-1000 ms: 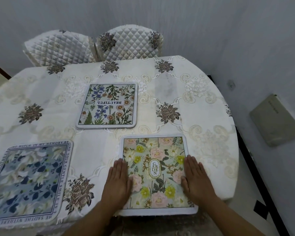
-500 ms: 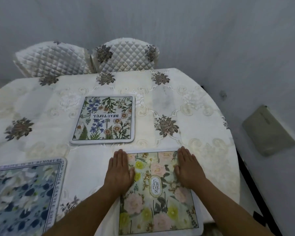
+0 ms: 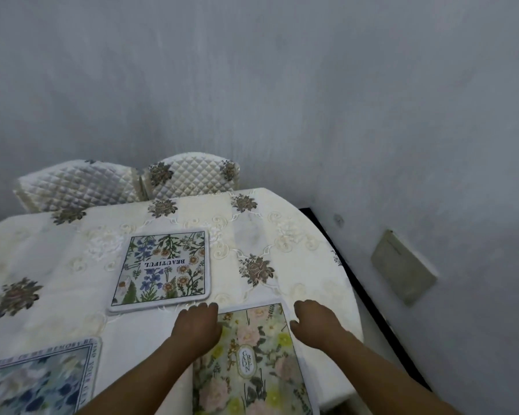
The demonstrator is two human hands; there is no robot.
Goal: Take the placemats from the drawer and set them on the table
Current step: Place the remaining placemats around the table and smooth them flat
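Three placemats on the table, your hands on the nearest

Your table (image 3: 312, 265), under its cream embroidered cloth, carries all three. The BEAUTIFUL placemat (image 3: 165, 269) lies mid-table, well in from the edges. The blue placemat (image 3: 39, 378) sits at the near left edge. The GARDEN placemat (image 3: 249, 363) lies at the near right edge. Your left hand (image 3: 197, 327) rests at its far left corner, fingers together and curled; your right hand (image 3: 316, 322), at its far right corner, is loosely curled, gripping nothing.

A cream tablecloth (image 3: 297, 250) is patterned with brown-grey flower motifs. Three placemats are printed with flowers — blue and orange blooms (image 3: 165, 268), pink and yellow roses (image 3: 252, 363), blue and white petals (image 3: 39, 381). Quilted cream chair covers (image 3: 189, 175) are seen.
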